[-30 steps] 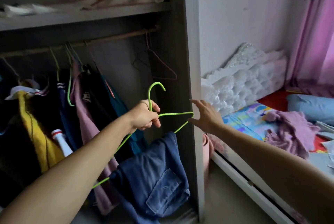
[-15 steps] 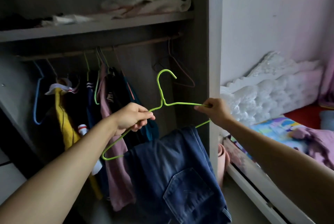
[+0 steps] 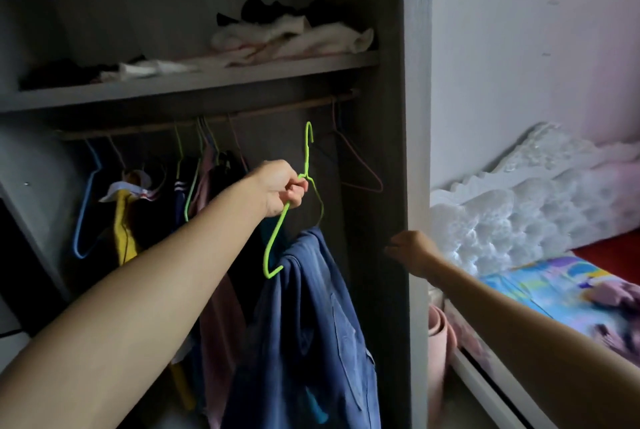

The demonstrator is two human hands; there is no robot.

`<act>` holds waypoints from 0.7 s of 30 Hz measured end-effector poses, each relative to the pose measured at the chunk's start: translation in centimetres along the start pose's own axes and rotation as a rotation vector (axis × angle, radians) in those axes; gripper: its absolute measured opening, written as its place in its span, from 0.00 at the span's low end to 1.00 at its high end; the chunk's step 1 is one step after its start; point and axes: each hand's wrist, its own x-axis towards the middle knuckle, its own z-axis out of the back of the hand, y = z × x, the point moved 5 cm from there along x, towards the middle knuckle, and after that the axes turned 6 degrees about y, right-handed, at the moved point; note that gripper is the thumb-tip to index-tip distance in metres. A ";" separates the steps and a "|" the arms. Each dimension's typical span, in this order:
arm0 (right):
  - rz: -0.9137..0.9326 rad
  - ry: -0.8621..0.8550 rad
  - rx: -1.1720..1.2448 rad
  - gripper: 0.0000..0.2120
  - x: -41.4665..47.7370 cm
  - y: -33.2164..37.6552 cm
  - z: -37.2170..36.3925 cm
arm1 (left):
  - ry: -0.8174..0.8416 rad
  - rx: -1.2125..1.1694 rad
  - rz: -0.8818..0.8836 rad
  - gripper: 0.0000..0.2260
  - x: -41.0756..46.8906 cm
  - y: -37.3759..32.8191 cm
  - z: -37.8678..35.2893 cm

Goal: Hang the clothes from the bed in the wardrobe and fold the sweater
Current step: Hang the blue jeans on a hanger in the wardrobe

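Head view: left hand [image 3: 282,186] pinches green hanger [image 3: 277,248] carrying jeans [image 3: 311,324], unhung; right hand [image 3: 410,252] loosely curled, empty; rail [image 3: 207,118] at twelve o'clock; sweater unfolded.

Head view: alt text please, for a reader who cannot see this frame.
A person's left hand holds up a green wire hanger with blue jeans draped over it, its hook just below the wardrobe rail. The right hand hangs free beside the wardrobe's side panel. Other clothes hang at left; a bed lies at right.

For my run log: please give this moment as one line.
left hand: holds green hanger | jeans: draped on hanger | hook: below rail | right hand: free
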 end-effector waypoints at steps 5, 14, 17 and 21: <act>0.053 0.057 -0.007 0.03 2.4 1.7 -1.4 | -0.160 -0.016 -0.078 0.12 4.8 -3.1 1.0; 0.118 0.036 0.022 0.21 9.9 8.2 -1.7 | -0.300 0.027 -0.278 0.12 15.8 -8.1 4.9; 0.152 0.016 0.022 0.20 12.5 10.5 -1.7 | -0.275 0.040 -0.298 0.11 19.3 -9.6 5.6; 0.229 -0.167 -0.170 0.14 14.8 13.4 -0.3 | -0.264 0.107 -0.279 0.16 22.5 -10.4 6.7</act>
